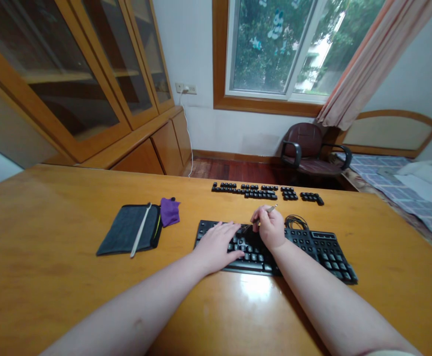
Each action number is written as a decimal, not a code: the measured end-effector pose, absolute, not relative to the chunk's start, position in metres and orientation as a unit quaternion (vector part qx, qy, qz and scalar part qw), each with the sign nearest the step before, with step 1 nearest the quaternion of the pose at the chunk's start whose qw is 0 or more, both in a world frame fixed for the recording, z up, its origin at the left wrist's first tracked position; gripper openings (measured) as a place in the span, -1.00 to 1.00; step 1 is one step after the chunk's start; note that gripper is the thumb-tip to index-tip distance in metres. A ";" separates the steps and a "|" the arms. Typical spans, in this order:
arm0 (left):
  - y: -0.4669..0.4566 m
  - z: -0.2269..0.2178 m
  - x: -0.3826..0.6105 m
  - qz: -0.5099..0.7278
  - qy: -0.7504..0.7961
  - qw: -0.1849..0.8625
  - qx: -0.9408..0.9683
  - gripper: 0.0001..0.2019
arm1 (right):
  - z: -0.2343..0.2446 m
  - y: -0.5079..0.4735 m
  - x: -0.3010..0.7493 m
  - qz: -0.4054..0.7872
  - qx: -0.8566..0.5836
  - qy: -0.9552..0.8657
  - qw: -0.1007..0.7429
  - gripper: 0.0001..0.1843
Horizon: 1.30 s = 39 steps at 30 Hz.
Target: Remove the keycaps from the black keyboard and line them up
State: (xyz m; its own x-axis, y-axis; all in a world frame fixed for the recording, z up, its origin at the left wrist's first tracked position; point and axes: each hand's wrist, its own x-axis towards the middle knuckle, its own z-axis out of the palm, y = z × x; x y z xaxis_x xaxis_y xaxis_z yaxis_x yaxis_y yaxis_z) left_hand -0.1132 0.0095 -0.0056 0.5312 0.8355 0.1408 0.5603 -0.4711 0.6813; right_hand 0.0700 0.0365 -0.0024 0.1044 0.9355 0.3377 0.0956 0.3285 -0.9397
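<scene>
A black keyboard (251, 265) lies on the wooden desk, with several of its upper keys stripped of their caps. My left hand (217, 245) rests on its left part, fingers stretched out and thumb spread towards the lower keys. Pinched in my right hand (269, 230) is a slim metal tool (272, 208), its thin lower end pointing down at the upper keys beside my left fingertips. Whether that end touches a key, I cannot tell. Behind the keyboard, loose black keycaps (260, 190) are set out in rows near the desk's far edge.
To the left lies a dark zip pouch (128, 227) with a pale flat stick (140, 231) across it. A purple cloth (170, 211) touches the pouch. The keyboard's coiled cable (296, 222) sits behind my right hand. Beyond the desk stands an armchair (305, 143).
</scene>
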 end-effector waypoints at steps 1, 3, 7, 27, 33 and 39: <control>0.010 -0.005 -0.114 0.245 0.433 0.294 0.816 -0.38 | -0.001 0.036 0.069 0.365 -0.453 -0.565 0.585 -0.56; 0.010 -0.003 -0.114 0.261 0.453 0.297 0.800 -0.43 | 0.000 0.036 0.069 0.380 -0.441 -0.571 0.579 -0.56; 0.012 0.000 -0.115 0.285 0.469 0.294 0.783 -0.54 | 0.002 0.034 0.068 0.408 -0.433 -0.597 0.538 -0.55; 0.017 -0.005 -0.117 0.319 0.495 0.306 0.748 -0.80 | -0.001 0.031 0.065 0.463 -0.388 -0.663 0.442 -0.56; 0.020 -0.006 -0.118 0.336 0.487 0.307 0.745 -0.78 | -0.003 0.032 0.065 0.443 -0.384 -0.694 0.418 -0.57; 0.021 -0.003 -0.120 0.365 0.463 0.358 0.724 -0.78 | -0.004 0.035 0.065 0.437 -0.384 -0.693 0.425 -0.57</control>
State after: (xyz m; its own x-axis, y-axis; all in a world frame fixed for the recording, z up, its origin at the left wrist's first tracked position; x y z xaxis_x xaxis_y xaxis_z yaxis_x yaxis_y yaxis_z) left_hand -0.1201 0.0208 -0.0033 0.3046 0.9317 0.1976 0.4091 -0.3154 0.8562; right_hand 0.0652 0.0348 -0.0040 -0.3443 0.9042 0.2527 0.1617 0.3223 -0.9327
